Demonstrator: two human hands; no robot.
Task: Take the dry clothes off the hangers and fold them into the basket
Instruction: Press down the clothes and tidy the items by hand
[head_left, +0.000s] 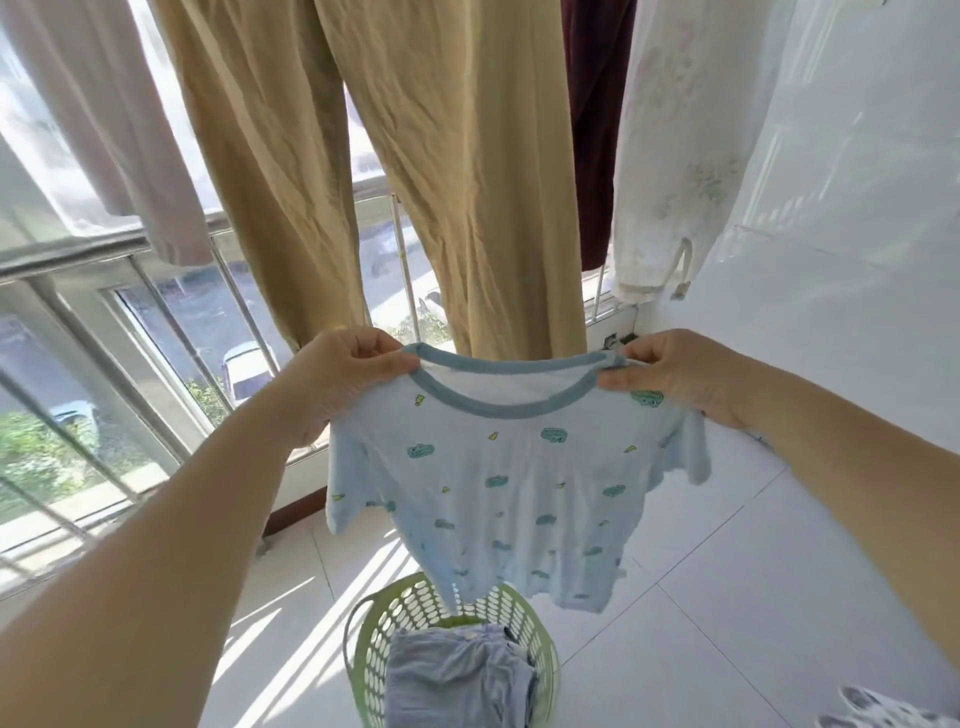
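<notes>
Head view looks down past two bare forearms reaching forward. Nearest the camera, low in the frame, a green basket (363, 654) with a perforated wall stands on the white tiled floor (727, 571), and a folded grey-blue garment (457, 675) lies inside it. A patterned slipper (878, 709) shows at the bottom right corner.

Above the basket, a small pale blue T-shirt (509, 488) with little green car prints and a darker blue neckband hangs spread open in the air, its hem dangling just over the basket's far rim. The left hand (337, 384) is pinched shut on the shirt's shoulder beside the neckband, thumb on top and fingers curled behind the cloth. The right hand (680, 379) is clamped on the opposite shoulder in the same way, so the neckline is stretched between the two hands. Both short sleeves droop below the grips.

Behind the shirt, tan trousers (431, 171) hang down with both legs ending near the neckband. To their right hang a dark maroon garment (592, 130) and a white floral garment (670, 156); to the left hangs a pale pinkish cloth (119, 130). Farthest back, a barred window (130, 322) looks out on parked cars and greenery, and a white wall (857, 234) closes the right side.
</notes>
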